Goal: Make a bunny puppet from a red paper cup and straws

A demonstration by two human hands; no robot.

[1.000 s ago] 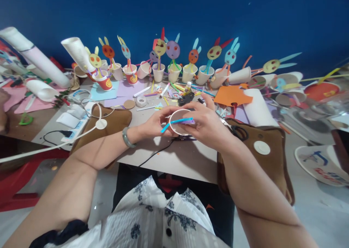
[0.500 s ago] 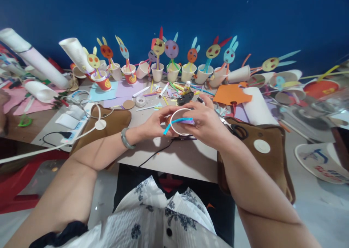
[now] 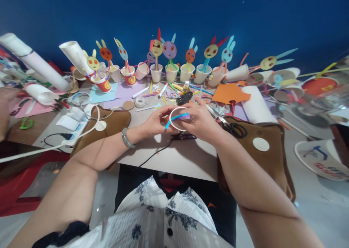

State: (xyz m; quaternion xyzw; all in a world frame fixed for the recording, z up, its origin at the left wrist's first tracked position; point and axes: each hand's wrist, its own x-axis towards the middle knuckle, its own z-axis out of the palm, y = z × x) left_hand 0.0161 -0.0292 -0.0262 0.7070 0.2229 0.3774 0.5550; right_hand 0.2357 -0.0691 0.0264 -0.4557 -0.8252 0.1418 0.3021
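Note:
A white paper cup (image 3: 171,121) is held above the table, its mouth tilted toward me. My left hand (image 3: 156,122) wraps around the cup's left side. On the opposite side, my right hand (image 3: 201,118) grips the cup's wall, with the thumb reaching inside the rim. Across the mouth lies a blue strip (image 3: 177,117) that sticks out past the left rim; a bit of purple shows at its right end by my right fingers. How the strip is fixed inside the cup is hidden.
Behind my hands stand several cups with paper rabbit figures (image 3: 169,50). Pens and paper scraps litter the table. Scissors (image 3: 236,128) lie right, near a brown cushion-like pad (image 3: 253,164); another brown pad (image 3: 116,120) is left. A person's hand (image 3: 5,108) shows at far left.
The cup has risen slightly, and its mouth and the blue strip are tilted a little differently. Both hands keep their hold. At far left, another person's hand has come further into view.

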